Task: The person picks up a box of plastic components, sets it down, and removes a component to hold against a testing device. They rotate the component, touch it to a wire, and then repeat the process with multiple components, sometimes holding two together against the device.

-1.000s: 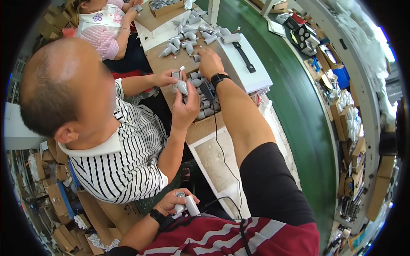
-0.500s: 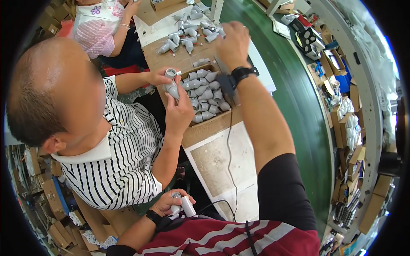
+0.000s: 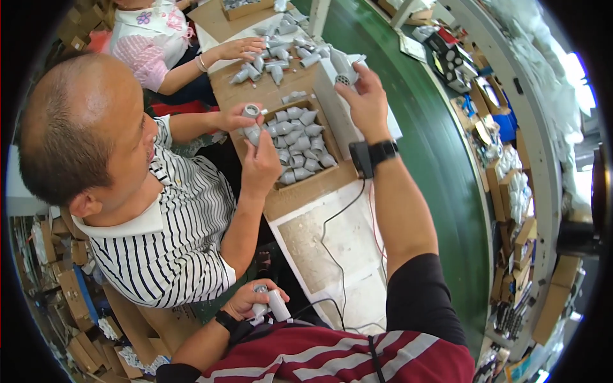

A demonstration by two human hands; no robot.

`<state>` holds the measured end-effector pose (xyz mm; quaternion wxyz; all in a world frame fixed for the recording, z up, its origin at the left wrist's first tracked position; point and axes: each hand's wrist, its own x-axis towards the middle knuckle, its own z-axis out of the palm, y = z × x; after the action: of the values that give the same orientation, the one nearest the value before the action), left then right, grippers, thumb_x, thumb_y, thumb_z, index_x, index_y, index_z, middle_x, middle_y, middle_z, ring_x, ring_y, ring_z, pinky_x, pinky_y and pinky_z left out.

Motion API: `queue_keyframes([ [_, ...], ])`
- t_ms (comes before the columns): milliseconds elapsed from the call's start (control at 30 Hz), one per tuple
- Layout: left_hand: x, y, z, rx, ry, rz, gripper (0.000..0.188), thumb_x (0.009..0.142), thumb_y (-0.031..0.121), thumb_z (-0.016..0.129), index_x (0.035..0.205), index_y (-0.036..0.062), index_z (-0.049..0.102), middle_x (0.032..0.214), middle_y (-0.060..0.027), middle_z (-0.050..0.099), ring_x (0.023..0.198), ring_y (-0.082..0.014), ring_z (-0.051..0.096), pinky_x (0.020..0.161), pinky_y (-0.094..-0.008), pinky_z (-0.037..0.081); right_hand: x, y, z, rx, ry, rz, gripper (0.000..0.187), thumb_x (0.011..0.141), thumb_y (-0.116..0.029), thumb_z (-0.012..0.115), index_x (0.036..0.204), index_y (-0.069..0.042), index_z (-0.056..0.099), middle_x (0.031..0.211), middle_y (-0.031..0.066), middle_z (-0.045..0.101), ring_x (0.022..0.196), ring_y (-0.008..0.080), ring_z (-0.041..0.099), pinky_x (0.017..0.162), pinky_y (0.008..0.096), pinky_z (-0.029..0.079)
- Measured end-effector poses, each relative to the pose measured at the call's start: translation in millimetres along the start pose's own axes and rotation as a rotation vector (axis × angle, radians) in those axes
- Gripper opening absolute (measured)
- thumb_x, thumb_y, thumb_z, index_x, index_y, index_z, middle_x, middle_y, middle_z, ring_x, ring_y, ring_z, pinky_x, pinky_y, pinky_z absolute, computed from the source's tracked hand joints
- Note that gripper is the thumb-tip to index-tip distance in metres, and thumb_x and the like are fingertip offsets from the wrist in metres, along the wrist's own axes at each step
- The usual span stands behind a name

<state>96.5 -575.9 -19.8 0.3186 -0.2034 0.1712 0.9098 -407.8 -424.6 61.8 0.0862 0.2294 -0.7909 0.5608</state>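
Observation:
My right hand (image 3: 369, 105) is raised at the far end of the bench, thumb and fingers closed around a grey tapered plastic part (image 3: 342, 66) with a holed round end. In my left hand (image 3: 246, 301), close to my body, are a grey socket-like part (image 3: 260, 299) and a white cylinder (image 3: 279, 306) side by side. A co-worker in a striped shirt holds a similar grey part (image 3: 253, 131) over a cardboard box (image 3: 306, 182) packed with grey tapered parts (image 3: 297, 137). Beyond it lies a loose pile of such parts (image 3: 278, 54).
A tall white box (image 3: 338, 118) stands right of the cardboard box. Cables (image 3: 324, 239) run across the pale bench top (image 3: 348, 217). Another person's hand (image 3: 242, 48) reaches onto the pile. Past a green floor (image 3: 440, 223), shelves hold cartons (image 3: 504, 191).
My right hand has drawn back from the pile and turned, now showing a grey part in its fingers. The far person's hand has come onto the pile. My left hand stays almost still.

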Motion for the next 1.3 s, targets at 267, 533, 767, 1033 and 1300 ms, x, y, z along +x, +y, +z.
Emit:
queue_keyframes([
  [267, 20.9, 15.6, 25.3, 0.089, -0.061, 0.037, 0.040, 0.086, 0.020, 0.080, 0.116, 0.0005, 0.063, 0.119, -0.0323, 0.066, 0.110, -0.0415, 0.070, 0.096, -0.0514, 0.058, -153.6, -62.9, -63.7, 1.380, -0.082, 0.562, 0.057, 0.111, -0.041, 0.039, 0.149, 0.001, 0.048, 0.137, 0.0251, 0.062, 0.111, 0.0349, 0.068, 0.093, 0.0443, 0.057],
  [533, 41.4, 21.2, 59.9, 0.189, -0.110, 0.116, 0.047, 0.086, 0.030, 0.080, 0.117, 0.0006, 0.060, 0.119, -0.0289, 0.067, 0.112, -0.0426, 0.069, 0.098, -0.0535, 0.058, -276.6, -72.5, -113.5, 1.333, -0.025, 0.633, 0.067, 0.112, -0.049, 0.025, 0.147, 0.004, 0.045, 0.134, 0.0315, 0.062, 0.102, 0.0370, 0.070, 0.083, 0.0434, 0.058],
  [767, 74.9, 23.3, 98.4, 0.267, -0.194, 0.098, 0.052, 0.085, 0.033, 0.081, 0.122, 0.0017, 0.061, 0.119, -0.0250, 0.068, 0.106, -0.0362, 0.071, 0.094, -0.0483, 0.060, -354.7, -92.8, -134.6, 1.230, 0.059, 0.784, 0.062, 0.111, -0.045, 0.027, 0.143, 0.004, 0.050, 0.132, 0.0305, 0.064, 0.100, 0.0374, 0.070, 0.084, 0.0429, 0.057],
  [1033, 101.6, 16.8, 129.7, 0.418, -0.291, -0.007, 0.053, 0.085, 0.029, 0.081, 0.125, -0.0016, 0.063, 0.123, -0.0233, 0.068, 0.104, -0.0298, 0.072, 0.087, -0.0430, 0.062, -392.9, -117.8, -135.5, 1.341, 0.206, 0.872, 0.055, 0.103, -0.041, 0.040, 0.137, 0.001, 0.054, 0.128, 0.0284, 0.065, 0.105, 0.0365, 0.068, 0.088, 0.0483, 0.056],
  [1300, 99.9, 11.2, 135.6, 0.301, -0.304, -0.035, 0.053, 0.083, 0.029, 0.083, 0.122, -0.0006, 0.065, 0.134, -0.0254, 0.061, 0.111, -0.0334, 0.069, 0.088, -0.0449, 0.063, -408.3, -109.1, -140.0, 1.335, 0.139, 0.528, 0.054, 0.092, -0.033, 0.066, 0.135, -0.002, 0.054, 0.137, 0.0240, 0.060, 0.118, 0.0338, 0.063, 0.104, 0.0436, 0.050],
])
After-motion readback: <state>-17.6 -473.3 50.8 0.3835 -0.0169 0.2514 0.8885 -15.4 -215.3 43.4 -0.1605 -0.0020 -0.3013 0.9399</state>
